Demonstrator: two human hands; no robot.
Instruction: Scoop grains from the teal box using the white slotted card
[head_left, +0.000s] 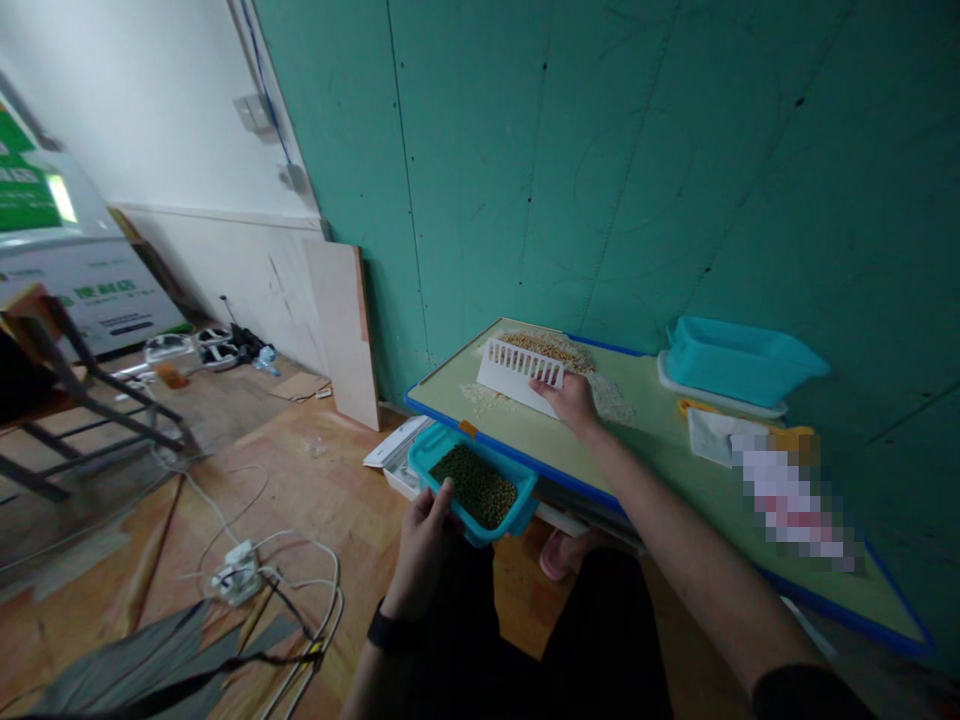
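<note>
My right hand (571, 402) is closed on a white slotted plastic scraper (514, 385), which stands tilted on the table (517, 440). Behind the scraper lie yellowish grains (551, 345), with pale rice-like grains (611, 395) spread around them. Just below the table's front edge, my left hand (429, 520) grips the near rim of a turquoise plastic tub (439, 440), thumb over the edge. Green beans (465, 475) and some paler, yellowish ones fill its bottom. The left fingers are hidden under the tub.
A turquoise basin (742, 355) on a white tray stands at the table's back right. Nearby lies a white and yellow packet (712, 435); a blurred-out item is beside it. Cables with a power strip (240, 572) cross the floor at left. A board (345, 330) leans on the wall.
</note>
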